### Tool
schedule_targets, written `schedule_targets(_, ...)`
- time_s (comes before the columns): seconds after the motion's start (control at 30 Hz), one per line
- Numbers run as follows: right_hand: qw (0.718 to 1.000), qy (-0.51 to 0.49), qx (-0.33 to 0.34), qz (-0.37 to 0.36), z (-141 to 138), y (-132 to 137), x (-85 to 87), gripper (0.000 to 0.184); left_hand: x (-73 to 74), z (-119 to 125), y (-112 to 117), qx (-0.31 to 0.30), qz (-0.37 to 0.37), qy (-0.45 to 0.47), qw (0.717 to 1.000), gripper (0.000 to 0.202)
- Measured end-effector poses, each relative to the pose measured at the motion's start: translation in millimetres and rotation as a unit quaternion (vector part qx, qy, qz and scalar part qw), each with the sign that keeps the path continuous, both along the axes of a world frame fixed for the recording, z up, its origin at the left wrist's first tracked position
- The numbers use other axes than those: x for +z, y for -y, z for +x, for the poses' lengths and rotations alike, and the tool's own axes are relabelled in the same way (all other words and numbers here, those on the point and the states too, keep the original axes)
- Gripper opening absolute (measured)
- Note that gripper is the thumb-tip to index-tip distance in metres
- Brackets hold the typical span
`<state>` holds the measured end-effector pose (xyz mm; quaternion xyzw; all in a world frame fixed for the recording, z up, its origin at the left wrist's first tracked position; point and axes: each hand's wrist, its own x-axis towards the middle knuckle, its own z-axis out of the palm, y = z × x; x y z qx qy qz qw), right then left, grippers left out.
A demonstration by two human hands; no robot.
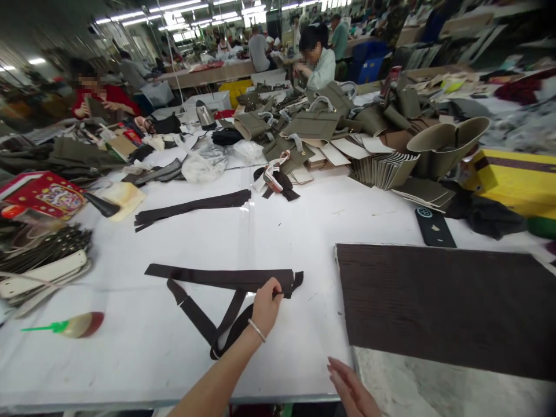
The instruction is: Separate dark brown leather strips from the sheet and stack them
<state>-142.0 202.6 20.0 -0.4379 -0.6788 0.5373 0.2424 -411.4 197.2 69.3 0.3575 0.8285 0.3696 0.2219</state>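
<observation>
My left hand (266, 307), a thin bracelet on its wrist, is closed in a pinch on the right end of a bundle of dark brown straps (217, 277) lying on the white table (269, 231). One strap loops down under my wrist. At the table's near edge my right hand (351, 387) lies flat with its fingers stretched out, holding nothing, just left of a large dark brown textured sheet (443, 307).
A second bundle of dark straps (191, 205) lies farther back. A black phone (434, 227), a yellow box (516, 179), piled olive bags (313, 121), a red box (43, 194) and a green-nozzled bottle (73, 325) ring the table. Co-workers sit at the far side.
</observation>
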Motion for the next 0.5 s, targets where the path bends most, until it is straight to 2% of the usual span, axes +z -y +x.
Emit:
schedule_targets(0.03, 0.995, -0.018, -0.015, -0.095, -12, -4, 6.9, 0.040, 2.2, 4, 3, -0.015, 0.012, 0.015, 1.000, 0.012)
schedule_targets(0.1, 0.964, -0.045, -0.057, -0.255, -39, -14, 19.9, 0.051, 4.5, 13, 12, -0.046, 0.030, 0.042, 0.998, 0.013)
schedule_targets(0.2, 0.906, -0.078, -0.138, -0.392, -80, -28, 32.0, 0.059, 4.0, 23, 27, -0.097, 0.050, 0.078, 0.991, 0.014)
schedule_targets(0.23, 0.895, -0.090, -0.152, -0.408, -91, -30, 33.2, 0.059, 3.2, 26, 32, -0.110, 0.054, 0.088, 0.989, 0.015)
schedule_targets(0.3, 0.895, -0.102, -0.171, -0.400, -107, -32, 31.9, 0.056, 1.4, 30, 41, -0.129, 0.059, 0.109, 0.984, 0.016)
schedule_targets(0.4, 0.923, -0.093, -0.172, -0.332, -116, -30, 26.0, 0.048, -0.2, 30, 52, -0.129, 0.064, 0.151, 0.978, 0.021)
schedule_targets(0.5, 0.943, -0.108, -0.146, -0.280, -114, -28, 25.4, 0.040, 3.4, 26, 52, -0.120, 0.070, 0.214, 0.967, 0.036)
